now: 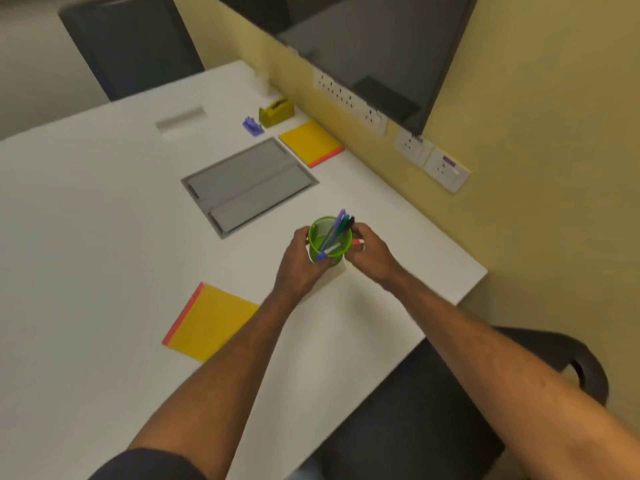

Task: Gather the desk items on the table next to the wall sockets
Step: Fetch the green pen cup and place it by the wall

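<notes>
A green pen cup (pixel 323 255) with several pens (pixel 335 229) stands near the table's right edge. My left hand (pixel 300 263) grips the cup's left side. My right hand (pixel 370 252) curls round its right side and touches the pens, with something red and white (pixel 357 242) at its fingers. One yellow notepad (pixel 211 322) lies near me at the left. A second yellow notepad (pixel 310 142) lies by the wall, below the wall sockets (pixel 349 95). Beyond it sit a yellow tape dispenser (pixel 276 112) and a small purple stapler-like item (pixel 252 126).
The white table (pixel 86 220) has a grey cable hatch (pixel 247 185) in its middle and a small grey slot (pixel 181 119) farther back. A dark monitor (pixel 374 46) hangs on the yellow wall. Dark chairs stand at the far left (pixel 128 43) and at the near right (pixel 433 410).
</notes>
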`<state>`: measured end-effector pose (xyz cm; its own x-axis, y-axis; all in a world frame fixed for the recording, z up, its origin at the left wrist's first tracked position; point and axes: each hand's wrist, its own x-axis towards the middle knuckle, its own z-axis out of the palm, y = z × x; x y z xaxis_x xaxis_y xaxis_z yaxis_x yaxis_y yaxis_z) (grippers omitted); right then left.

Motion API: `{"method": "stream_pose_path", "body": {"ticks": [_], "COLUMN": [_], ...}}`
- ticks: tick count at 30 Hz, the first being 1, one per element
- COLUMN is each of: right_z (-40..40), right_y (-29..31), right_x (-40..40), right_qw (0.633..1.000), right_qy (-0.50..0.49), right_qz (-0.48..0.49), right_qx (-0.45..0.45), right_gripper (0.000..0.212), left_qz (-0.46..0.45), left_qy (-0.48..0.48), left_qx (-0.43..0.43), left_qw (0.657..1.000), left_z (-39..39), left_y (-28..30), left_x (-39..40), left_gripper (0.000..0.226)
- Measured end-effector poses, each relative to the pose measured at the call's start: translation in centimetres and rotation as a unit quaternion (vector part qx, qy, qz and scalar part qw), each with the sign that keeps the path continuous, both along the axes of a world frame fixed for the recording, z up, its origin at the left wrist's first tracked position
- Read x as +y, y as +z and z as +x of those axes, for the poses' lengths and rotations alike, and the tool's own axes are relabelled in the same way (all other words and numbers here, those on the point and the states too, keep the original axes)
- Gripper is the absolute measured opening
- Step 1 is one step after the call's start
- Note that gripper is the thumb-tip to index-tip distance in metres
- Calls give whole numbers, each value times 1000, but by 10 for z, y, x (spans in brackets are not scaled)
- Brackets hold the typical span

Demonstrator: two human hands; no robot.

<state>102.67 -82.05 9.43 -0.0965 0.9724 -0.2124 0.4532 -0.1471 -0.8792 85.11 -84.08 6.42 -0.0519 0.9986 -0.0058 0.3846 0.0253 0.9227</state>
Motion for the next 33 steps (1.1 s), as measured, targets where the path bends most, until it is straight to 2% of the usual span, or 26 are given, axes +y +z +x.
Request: {"method": "stream_pose_path", "body": {"ticks": [6, 17, 23, 27, 33], "right_z": [-3, -19, -19, -14, -5], "right_y": [-15, -43, -72, -95, -126], "right_x": [50, 147, 212, 254, 312], "right_qw": [999, 994, 993, 991, 988], "right_qy": [-20, -86, -97, -116, -136], "right_qz": [-17, -34, -46, -41, -28], "right_qx": [29, 54, 57, 60, 69], "right_gripper": [45, 61, 58, 40, 39], "left_qz": [-13, -22, 0, 9, 18], "left_qy": [-10, -59, -48, -37, -27], "left_qx": [-7, -47, -61, -57, -60], "left_qw": [1000, 997, 997, 998, 998], "left_z": [-1, -9, -6, 6, 25], "left_y": [-14, -53, -82, -106, -140], "left_x": [59, 174, 237, 281, 341], "left_gripper": [74, 69, 66, 67, 66]}}
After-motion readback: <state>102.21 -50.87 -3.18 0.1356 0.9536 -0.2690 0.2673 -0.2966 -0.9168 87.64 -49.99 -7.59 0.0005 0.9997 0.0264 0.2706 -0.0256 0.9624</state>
